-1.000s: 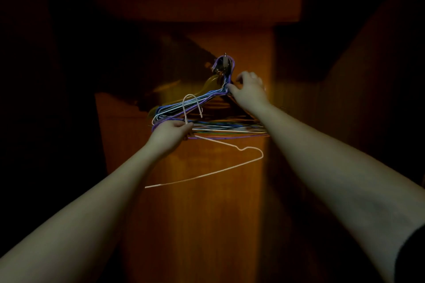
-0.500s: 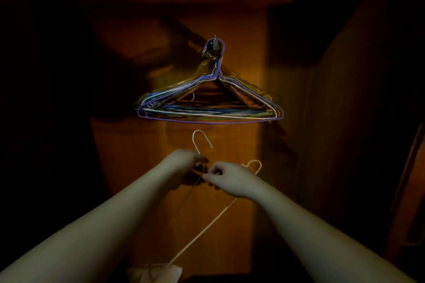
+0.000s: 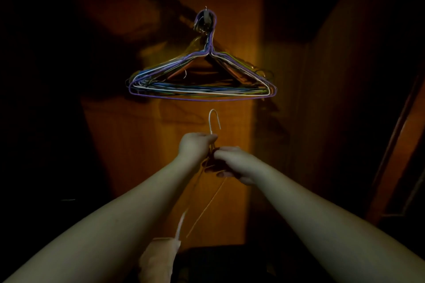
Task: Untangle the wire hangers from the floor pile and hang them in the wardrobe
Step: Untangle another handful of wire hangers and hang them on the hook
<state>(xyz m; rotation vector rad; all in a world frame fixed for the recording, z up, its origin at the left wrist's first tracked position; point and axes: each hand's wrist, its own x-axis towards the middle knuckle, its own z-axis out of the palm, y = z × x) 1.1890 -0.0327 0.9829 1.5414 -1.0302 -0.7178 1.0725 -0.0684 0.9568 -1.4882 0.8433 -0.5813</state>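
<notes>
**Most hangers up, one white hanger in hand**

A thick bunch of wire hangers [image 3: 202, 85], purple, blue, white and green among them, already hangs from a single hook [image 3: 205, 17] on the wardrobe's wooden back panel [image 3: 142, 145], directly above the grip. That part of the job looks done for those hangers.

What is left in view is one white wire hanger [image 3: 213, 122]. The left hand [image 3: 195, 147] has its fingers curled round the neck just under the hook end, which stands up above the grip and points toward the hung bunch, apart from it. The right hand [image 3: 234, 163], just beside and slightly below the left, is curled and pinching the wire at the shoulder; the dim light hides exactly which strand it holds. The rest of the white hanger trails down below the grip between the forearms, and something pale [image 3: 158, 257], perhaps paper or cloth, sits near its lower end.

By my reading, this hanger is free of the pile and needs only lifting onto the hook. The floor pile is out of view, so how many remain cannot be told.
</notes>
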